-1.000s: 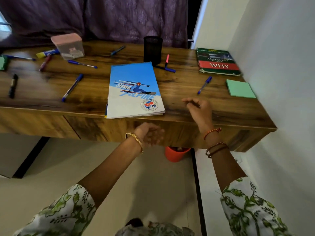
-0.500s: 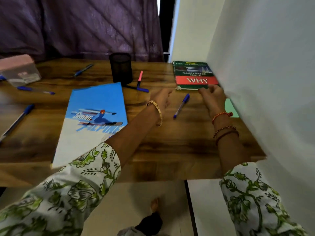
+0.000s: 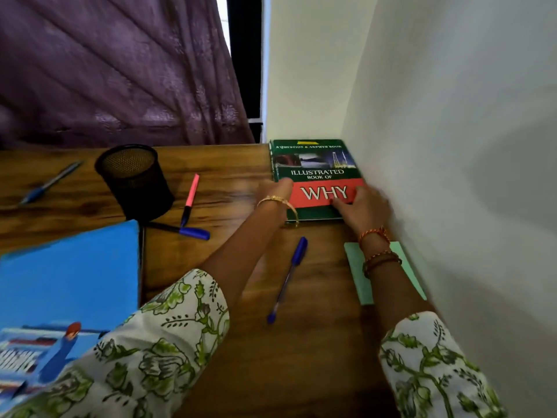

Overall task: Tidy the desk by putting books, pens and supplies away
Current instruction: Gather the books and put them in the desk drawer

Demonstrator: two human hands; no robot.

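A green and red hardcover book (image 3: 316,164) titled "WHY" lies flat on the wooden desk (image 3: 301,351), in the far right corner against the wall. My left hand (image 3: 272,191) holds its left edge with the thumb on the cover. My right hand (image 3: 366,208) holds the near right part, thumb on the red band. A blue pen (image 3: 287,277) lies between my forearms. A green sticky-note pad (image 3: 354,267) sits partly under my right wrist. The black mesh pen holder (image 3: 134,179) stands upright to the left.
A pink highlighter (image 3: 192,193) and a dark pen with a blue cap (image 3: 184,231) lie near the holder. A blue skiing magazine (image 3: 69,282) covers the near left. Another blue pen (image 3: 49,182) lies far left. The white wall (image 3: 452,176) closes the right side; a purple curtain (image 3: 120,70) hangs behind.
Both hands moved forward from the desk's front edge to the far right corner and took hold of the book. The view shifted closer and to the right.
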